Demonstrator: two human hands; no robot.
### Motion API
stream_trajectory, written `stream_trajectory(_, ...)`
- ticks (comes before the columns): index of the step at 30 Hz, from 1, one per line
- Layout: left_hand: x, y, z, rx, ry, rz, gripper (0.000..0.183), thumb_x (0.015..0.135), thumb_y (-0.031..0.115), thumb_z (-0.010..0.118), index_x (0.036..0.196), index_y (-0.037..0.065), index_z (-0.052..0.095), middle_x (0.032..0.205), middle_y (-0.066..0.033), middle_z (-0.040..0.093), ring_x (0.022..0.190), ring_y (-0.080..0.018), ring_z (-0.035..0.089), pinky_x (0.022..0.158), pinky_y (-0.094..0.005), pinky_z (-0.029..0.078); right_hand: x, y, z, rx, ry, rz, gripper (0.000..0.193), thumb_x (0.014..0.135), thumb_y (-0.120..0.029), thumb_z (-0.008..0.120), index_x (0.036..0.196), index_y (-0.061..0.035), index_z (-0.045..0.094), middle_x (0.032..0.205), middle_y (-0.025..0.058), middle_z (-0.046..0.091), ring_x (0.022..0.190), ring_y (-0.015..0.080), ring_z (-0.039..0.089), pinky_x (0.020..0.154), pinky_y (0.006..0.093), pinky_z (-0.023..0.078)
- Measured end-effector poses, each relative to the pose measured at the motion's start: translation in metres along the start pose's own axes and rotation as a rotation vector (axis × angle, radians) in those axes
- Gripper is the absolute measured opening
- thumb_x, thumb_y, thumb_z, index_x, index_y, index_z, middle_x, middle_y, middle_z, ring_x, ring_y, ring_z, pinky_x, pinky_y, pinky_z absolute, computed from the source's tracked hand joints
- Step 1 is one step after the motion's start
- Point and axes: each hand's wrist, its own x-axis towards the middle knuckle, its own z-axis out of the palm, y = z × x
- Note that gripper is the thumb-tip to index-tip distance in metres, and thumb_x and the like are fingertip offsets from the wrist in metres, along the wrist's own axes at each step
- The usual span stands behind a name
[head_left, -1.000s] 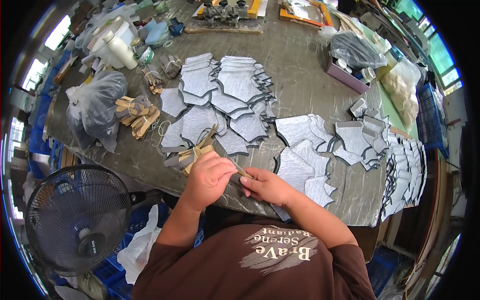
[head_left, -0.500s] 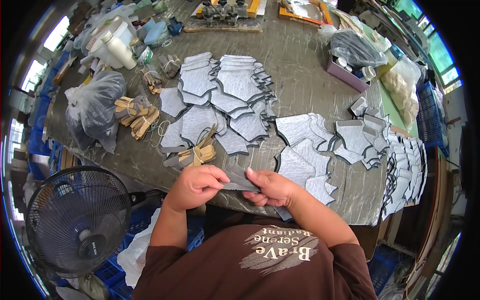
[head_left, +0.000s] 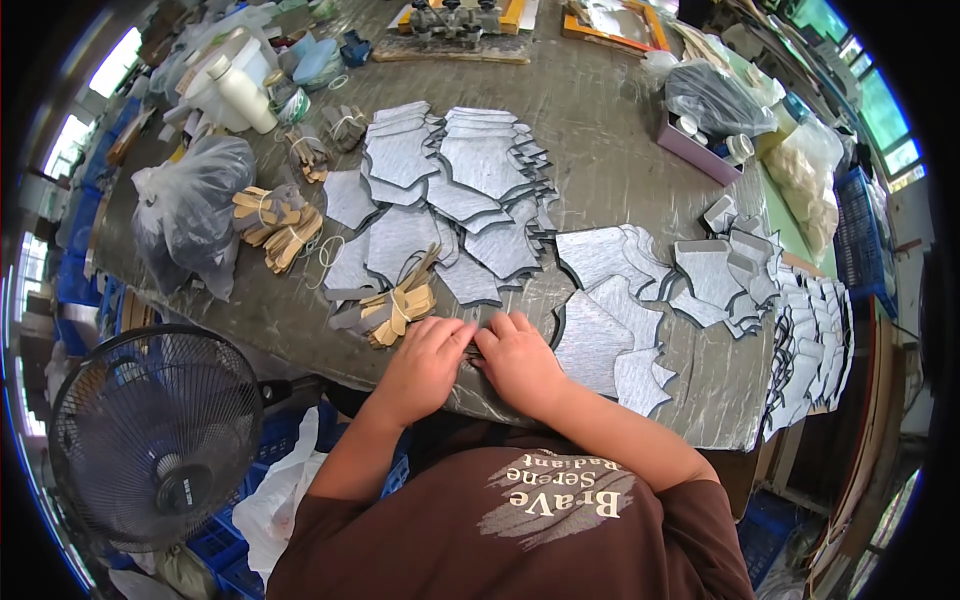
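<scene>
Close together at the table's near edge, my left hand (head_left: 428, 370) and my right hand (head_left: 520, 365) meet, backs upward and fingertips almost touching. Both are closed on a dark grey piece of sheet material (head_left: 486, 316); only a little of it shows, and my fingers cover the rest. Just left of my left hand lies a bundle of tan and grey strips (head_left: 402, 304), tied with a band. Beyond my hands spread overlapping stacks of light grey cut panels (head_left: 480, 160) with dark edges. More cut panels (head_left: 592, 345) lie beside my right hand.
A black fan (head_left: 155, 440) stands at the left by the table (head_left: 620, 140). A filled plastic bag (head_left: 195, 210) and other tied strip bundles (head_left: 280, 228) lie on the left. At the far right are a purple box (head_left: 700, 150) and a row of stacked panels (head_left: 812, 345).
Both hands have moved forward and turned backs up, their fingertips drawing together. The grey piece, plainly visible between them before, is now mostly covered.
</scene>
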Motion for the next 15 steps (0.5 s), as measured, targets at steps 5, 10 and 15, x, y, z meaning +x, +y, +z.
stream_trajectory(5, -0.004, 0.005, 0.014, 0.051, 0.052, -0.084, 0.043, 0.078, 0.005, 0.058, 0.119, -0.006, 0.052, 0.106, -0.0147, 0.053, 0.095, -0.0317, 0.049, 0.086, -0.0409, 0.04, -0.001, -0.004, 0.005, -0.152, -0.008, 0.111, 0.029, 0.076, -0.014, 0.063, 0.102, -0.004, 0.055, 0.1, 0.0111, 0.051, 0.096, 0.0289, 0.049, 0.08, 0.0367, 0.042)
stream_trajectory(10, -0.005, 0.006, 0.024, -0.027, 0.083, -0.081, 0.05, 0.077, 0.0, 0.057, 0.125, -0.008, 0.046, 0.109, -0.0169, 0.052, 0.1, -0.0337, 0.048, 0.091, -0.0437, 0.039, -0.002, 0.002, 0.007, -0.071, -0.055, 0.07, 0.023, 0.079, -0.015, 0.056, 0.099, -0.0062, 0.056, 0.094, 0.0099, 0.053, 0.09, 0.0265, 0.052, 0.077, 0.0368, 0.044)
stream_trajectory(15, 0.001, 0.013, 0.019, 0.156, 0.0, -0.143, 0.053, 0.079, 0.0, 0.056, 0.129, -0.008, 0.041, 0.116, -0.0198, 0.049, 0.105, -0.0361, 0.045, 0.095, -0.043, 0.036, 0.002, -0.001, 0.006, -0.223, 0.019, 0.052, 0.026, 0.077, -0.011, 0.055, 0.102, -0.0047, 0.056, 0.093, 0.0093, 0.053, 0.09, 0.0272, 0.053, 0.079, 0.0362, 0.045)
